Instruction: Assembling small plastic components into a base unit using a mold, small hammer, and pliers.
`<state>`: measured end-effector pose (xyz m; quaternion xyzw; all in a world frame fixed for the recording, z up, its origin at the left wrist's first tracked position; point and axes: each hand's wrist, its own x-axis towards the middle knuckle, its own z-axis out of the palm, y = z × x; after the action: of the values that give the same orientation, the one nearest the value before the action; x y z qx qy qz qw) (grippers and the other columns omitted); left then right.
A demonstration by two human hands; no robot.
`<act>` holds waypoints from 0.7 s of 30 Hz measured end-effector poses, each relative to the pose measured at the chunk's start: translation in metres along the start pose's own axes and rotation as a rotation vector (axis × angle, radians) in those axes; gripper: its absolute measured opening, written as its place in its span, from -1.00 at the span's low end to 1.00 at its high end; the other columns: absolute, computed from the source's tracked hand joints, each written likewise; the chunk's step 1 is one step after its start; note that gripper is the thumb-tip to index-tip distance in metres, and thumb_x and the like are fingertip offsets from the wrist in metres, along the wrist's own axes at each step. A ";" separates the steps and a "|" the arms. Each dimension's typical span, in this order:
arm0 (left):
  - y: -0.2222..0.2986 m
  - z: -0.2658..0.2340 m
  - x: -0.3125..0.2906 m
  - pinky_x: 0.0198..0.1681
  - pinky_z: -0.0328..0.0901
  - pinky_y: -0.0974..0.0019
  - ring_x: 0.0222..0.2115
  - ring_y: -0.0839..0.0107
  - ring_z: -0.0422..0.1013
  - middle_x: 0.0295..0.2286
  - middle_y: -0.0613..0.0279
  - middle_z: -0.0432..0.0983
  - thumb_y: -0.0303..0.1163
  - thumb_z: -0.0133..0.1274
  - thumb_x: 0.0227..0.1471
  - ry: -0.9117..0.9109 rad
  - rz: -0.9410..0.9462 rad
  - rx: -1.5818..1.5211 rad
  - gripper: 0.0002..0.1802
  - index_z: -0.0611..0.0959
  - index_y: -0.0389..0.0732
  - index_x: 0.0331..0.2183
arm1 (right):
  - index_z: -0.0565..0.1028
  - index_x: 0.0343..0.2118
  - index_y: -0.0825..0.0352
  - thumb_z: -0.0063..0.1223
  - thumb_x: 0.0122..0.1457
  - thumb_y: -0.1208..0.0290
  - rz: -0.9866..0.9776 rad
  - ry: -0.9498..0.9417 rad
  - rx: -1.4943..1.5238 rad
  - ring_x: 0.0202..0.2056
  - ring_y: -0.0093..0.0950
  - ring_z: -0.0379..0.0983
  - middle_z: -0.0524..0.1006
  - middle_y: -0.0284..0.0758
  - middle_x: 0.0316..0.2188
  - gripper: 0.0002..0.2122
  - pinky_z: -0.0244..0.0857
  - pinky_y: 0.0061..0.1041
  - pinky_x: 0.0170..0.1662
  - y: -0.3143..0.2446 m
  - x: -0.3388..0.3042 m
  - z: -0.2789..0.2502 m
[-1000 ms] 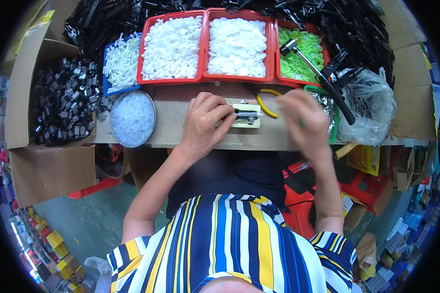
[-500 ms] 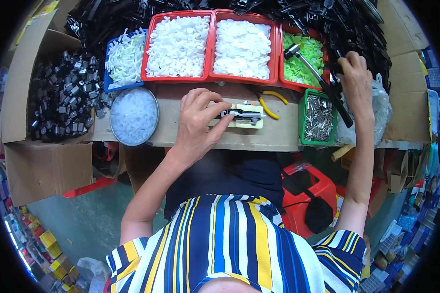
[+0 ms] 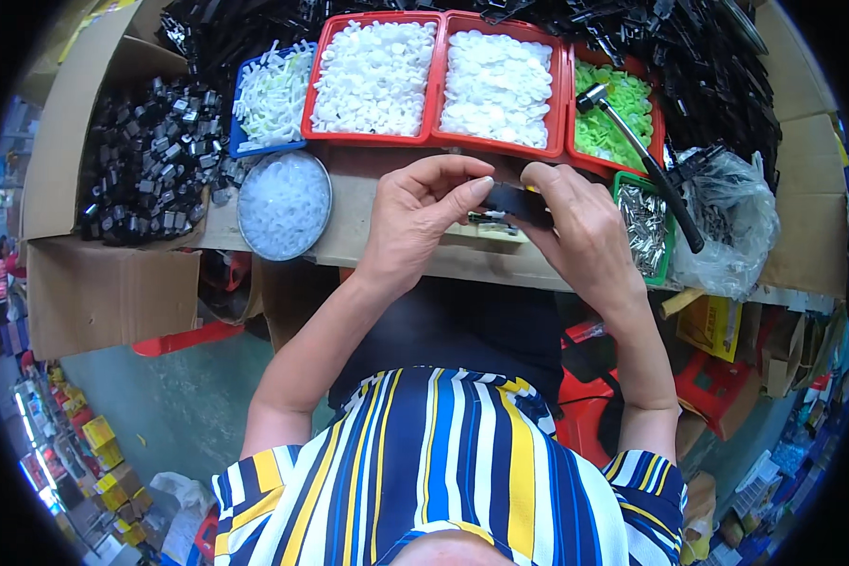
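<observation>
A flat black plastic piece (image 3: 519, 205) is held up between my hands, just above the bench edge. My right hand (image 3: 585, 231) has its fingers curled over the right end of it. At the other end, the thumb and forefinger of my left hand (image 3: 407, 219) close on the piece's tip. Below them lies a cream block (image 3: 500, 232) with a small black and metal assembly on it, mostly covered by the hands and the piece.
Red trays of white caps (image 3: 374, 80), white discs (image 3: 497, 87) and green parts (image 3: 615, 113) line the back. A round dish (image 3: 285, 206) stands left. A hammer (image 3: 653, 170) leans across a green tray of metal pins (image 3: 642, 226), near a plastic bag (image 3: 740, 226). Black parts (image 3: 717, 85) heap behind.
My right hand has come from the black heap at right to the middle, bringing the black piece. My left hand has lifted off the assembly on the block to meet it. The view has shifted.
</observation>
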<state>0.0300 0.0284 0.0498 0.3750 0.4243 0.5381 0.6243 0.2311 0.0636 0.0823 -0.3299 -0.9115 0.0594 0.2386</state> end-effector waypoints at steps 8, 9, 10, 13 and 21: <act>0.000 -0.013 -0.009 -0.29 0.31 0.55 -0.35 0.63 0.43 -0.29 0.27 0.59 -0.47 0.16 0.11 0.079 -0.042 0.004 -0.77 0.66 -0.30 -0.16 | 0.47 -0.14 0.31 0.26 -0.01 0.43 0.075 0.030 0.164 -0.25 -0.30 0.45 0.46 -0.27 -0.31 -0.66 0.27 -0.32 -0.24 -0.001 -0.006 0.013; -0.001 -0.012 -0.007 -0.30 0.30 0.55 -0.35 0.65 0.42 -0.29 0.32 0.57 -0.47 0.17 0.10 0.178 0.065 0.057 -0.80 0.67 -0.29 -0.19 | 0.47 -0.14 0.31 0.26 -0.01 0.43 0.075 0.028 0.163 -0.25 -0.30 0.45 0.46 -0.27 -0.31 -0.66 0.27 -0.32 -0.24 -0.001 -0.006 0.019; -0.001 -0.013 -0.006 -0.31 0.29 0.56 -0.35 0.68 0.41 -0.28 0.36 0.55 -0.48 0.18 0.10 0.277 0.173 0.112 -0.82 0.69 -0.28 -0.21 | 0.48 -0.16 0.32 0.26 0.00 0.44 0.093 0.032 0.207 -0.22 -0.29 0.43 0.45 -0.26 -0.28 -0.68 0.26 -0.32 -0.21 -0.001 -0.006 0.025; 0.002 -0.031 -0.007 -0.29 0.28 0.55 -0.32 0.68 0.40 -0.24 0.36 0.53 -0.49 0.17 0.11 0.306 0.193 0.192 -0.83 0.69 -0.26 -0.22 | 0.49 -0.19 0.32 0.25 -0.01 0.46 0.138 0.003 0.270 -0.14 -0.27 0.39 0.43 -0.25 -0.21 -0.70 0.25 -0.31 -0.13 -0.004 -0.005 0.041; -0.003 -0.044 -0.011 -0.35 0.23 0.56 -0.34 0.68 0.39 -0.27 0.35 0.53 -0.49 0.17 0.09 0.325 0.220 0.273 -0.84 0.70 -0.27 -0.24 | 0.50 -0.20 0.33 0.26 -0.03 0.45 0.180 -0.061 0.256 -0.09 -0.25 0.35 0.43 -0.25 -0.19 -0.70 0.19 -0.24 -0.03 -0.013 -0.001 0.055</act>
<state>-0.0109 0.0179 0.0326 0.4086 0.5447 0.5936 0.4290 0.1986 0.0557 0.0370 -0.3753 -0.8699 0.2064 0.2445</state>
